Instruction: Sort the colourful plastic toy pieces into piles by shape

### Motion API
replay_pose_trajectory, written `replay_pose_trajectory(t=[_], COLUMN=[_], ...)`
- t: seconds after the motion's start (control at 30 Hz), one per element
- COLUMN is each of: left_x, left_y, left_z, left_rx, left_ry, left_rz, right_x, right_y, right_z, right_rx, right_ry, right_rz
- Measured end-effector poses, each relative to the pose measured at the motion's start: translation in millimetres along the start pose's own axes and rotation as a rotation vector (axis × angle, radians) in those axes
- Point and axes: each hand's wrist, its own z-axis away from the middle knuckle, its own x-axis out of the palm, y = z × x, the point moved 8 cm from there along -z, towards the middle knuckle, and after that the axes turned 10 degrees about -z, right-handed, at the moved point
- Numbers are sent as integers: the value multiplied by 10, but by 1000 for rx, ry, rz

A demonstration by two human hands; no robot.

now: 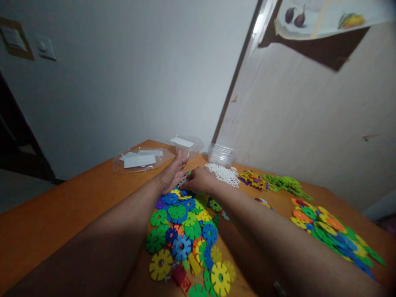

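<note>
A heap of notched plastic discs (177, 211) in blue, green, yellow and orange lies between my forearms. At its far end, my left hand (175, 174) is held on edge, fingers stretched out and palm turned toward the heap. My right hand (200, 180) reaches in from the other side with its fingers curled and its fingertips pressed down among the pieces. By those fingertips shows a small grey piece (182, 182); whether it is pinched is hard to see. Near the front of the heap are a red block (179, 274) and a yellow block (194, 264).
White lattice pieces (225, 175), yellow-purple pieces (253, 180) and green pieces (286, 185) lie along the back right. Another disc pile (334, 233) sits at the right. Clear plastic containers (221, 155) and a lid with white cards (140, 161) stand near the wall.
</note>
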Motion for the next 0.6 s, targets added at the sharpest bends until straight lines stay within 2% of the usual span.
replay_pose_trajectory(t=[0.23,0.33,0.5,0.6], left_x=[-40,-58,-64,-81], left_y=[-28,-42,-35,-36], left_z=[-38,-35,8,11], left_rx=[10,6,-35,-46], left_ry=[12,16,28,43], left_rz=[4,-29,-61,-59], right_x=[65,49,-214,-479], right_y=[146,217,388,693], right_z=[-88,-36,301,597], right_rx=[-17,-48,-95,-106], right_ry=[22,34,101,172], right_rz=[-366,-553,-788,-870])
